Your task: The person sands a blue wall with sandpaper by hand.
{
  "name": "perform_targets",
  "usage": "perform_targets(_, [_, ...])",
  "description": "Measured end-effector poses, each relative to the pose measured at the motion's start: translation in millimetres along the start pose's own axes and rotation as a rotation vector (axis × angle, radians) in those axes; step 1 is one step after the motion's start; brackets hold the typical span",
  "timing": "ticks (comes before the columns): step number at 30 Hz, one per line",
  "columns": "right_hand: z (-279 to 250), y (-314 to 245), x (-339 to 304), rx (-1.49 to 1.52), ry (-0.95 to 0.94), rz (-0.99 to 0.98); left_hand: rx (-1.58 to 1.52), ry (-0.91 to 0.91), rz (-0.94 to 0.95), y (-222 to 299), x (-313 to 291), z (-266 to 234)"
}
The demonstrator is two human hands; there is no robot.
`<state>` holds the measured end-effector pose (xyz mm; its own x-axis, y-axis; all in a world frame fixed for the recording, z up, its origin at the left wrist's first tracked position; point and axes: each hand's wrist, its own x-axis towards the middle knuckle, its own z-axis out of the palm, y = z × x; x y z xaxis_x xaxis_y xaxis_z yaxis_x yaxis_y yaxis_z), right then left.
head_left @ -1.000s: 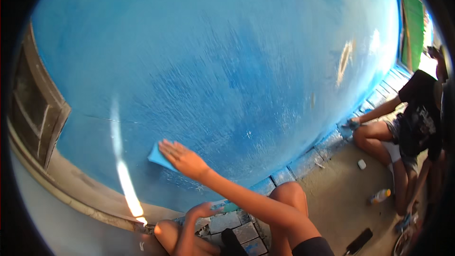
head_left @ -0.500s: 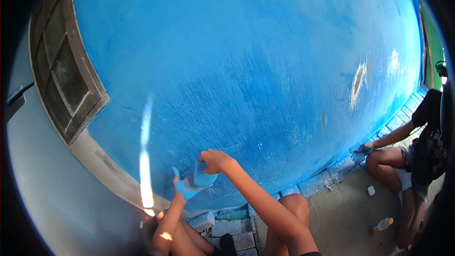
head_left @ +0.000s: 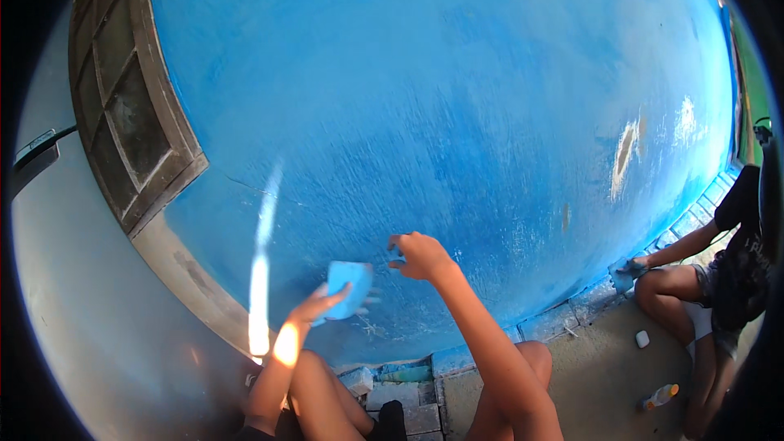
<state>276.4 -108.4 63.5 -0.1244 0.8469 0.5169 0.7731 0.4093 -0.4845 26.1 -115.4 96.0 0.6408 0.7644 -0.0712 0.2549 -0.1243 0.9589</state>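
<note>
Counted on the person: one left hand (head_left: 317, 305) and one right hand (head_left: 420, 256), so two hands in all, plus two knees (head_left: 536, 353). Also tallied: one blue sheet (head_left: 349, 284), one blue wall (head_left: 425, 73), one streak of light (head_left: 259, 302) and at least three worn patches (head_left: 625, 153). Further, one window (head_left: 122, 106), one co-worker (head_left: 745, 253) with one co-worker's hand (head_left: 636, 265) plainly visible, one bottle (head_left: 660, 397) and one small white object (head_left: 642, 339). Of paving blocks (head_left: 547, 325), many, several partly hidden, hence no certain number.
</note>
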Motion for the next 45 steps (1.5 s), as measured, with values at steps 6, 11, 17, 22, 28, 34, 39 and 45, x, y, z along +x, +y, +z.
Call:
perform_targets(6, [-4.2,21.3,-2.8,-0.241,-0.347,0.264,1.112,0.957,0.792,40.6,27.5,-42.8])
perform_targets(11, [14.3,2.2,-9.4,-0.278,-0.503,0.366,1.432,1.291,0.668,4.5,77.9,-82.9])
perform_targets(17, [32.7,-9.6,-27.4,-0.296,-0.825,0.337,1.71,0.889,0.949,-85.4,115.1,-62.8])
perform_targets(22, [60.6,-4.2,-48.2,-0.51,-1.089,0.371,2.029,-0.179,1.1,-167.8,111.2,-43.9])
perform_targets(28, [57.0,-12.5,-77.0,-0.32,-1.069,0.36,1.796,-0.489,0.949,-260.0,114.4,-49.3])
perform_targets(34, [73.9,-30.8,-89.9,-0.362,-1.153,0.309,1.735,0.23,0.802,-153.1,126.3,-20.2])
perform_targets(39, [94.8,-41.1,-95.5,-0.407,-1.25,0.217,1.817,-0.204,0.996,-277.9,124.8,-46.8])
perform_targets(45, [108.9,-58.6,-95.1,-0.437,-1.403,0.194,1.774,-0.484,0.954,-289.0,108.9,-57.6])
